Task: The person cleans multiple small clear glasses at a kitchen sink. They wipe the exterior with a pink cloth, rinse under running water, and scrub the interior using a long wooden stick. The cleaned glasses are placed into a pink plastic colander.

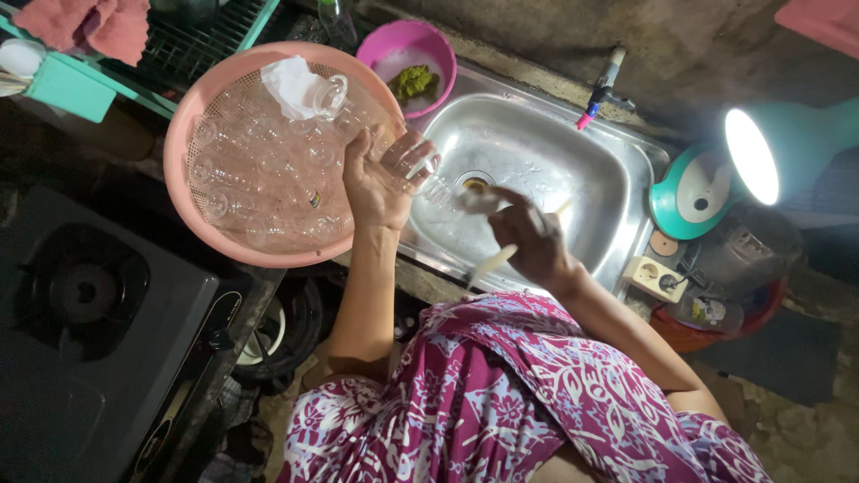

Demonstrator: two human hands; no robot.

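While the left hand [380, 183] wraps its fingers around a clear drinking glass [419, 170], the glass sits tilted over the near-left edge of the stainless steel sink basin [573, 170], just beside the round pink plastic strainer basket [183, 143]. Right hand [532, 240] is closed on a pale slim brush handle [495, 261], its blurred head end pointing toward the glass mouth; whether it touches the glass, cannot tell. The two hands are near each other, not touching. Basket holds many more clear glasses [268, 192] lying on their sides, plus a crumpled white cloth [291, 85]. Pink bowl with a green scrub pad [413, 82] sits behind the sink. Teal lamp [747, 156] shines at right.
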